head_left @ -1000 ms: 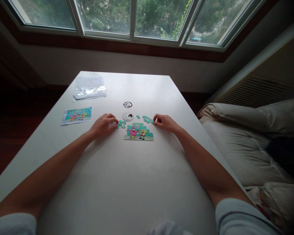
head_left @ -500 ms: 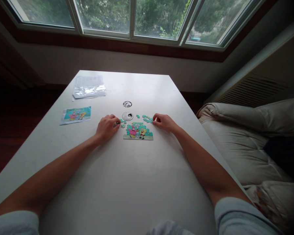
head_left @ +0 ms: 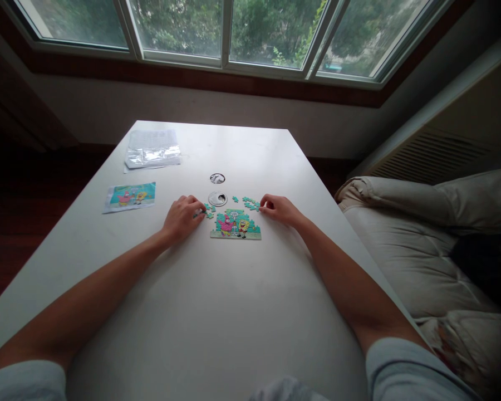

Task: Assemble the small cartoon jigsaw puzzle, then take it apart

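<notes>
A partly assembled jigsaw puzzle with pink and yellow cartoon figures lies flat on the white table; its top edge is uneven. To its upper left are several loose teal puzzle pieces. My left hand curls beside them, a small piece partly hidden at its fingertips. More loose teal pieces lie at the puzzle's upper right. There my right hand has thumb and forefinger pinched at the outermost piece, mostly covered by the fingers.
Behind the puzzle are a round silvery disc and a second, dark-rimmed disc. A picture sheet with the same cartoon lies at left, below a clear plastic bag with papers. A cushioned pale sofa stands at right.
The fingers of my left hand have shifted slightly over the piece beneath them. My right hand and the assembled puzzle look the same.
</notes>
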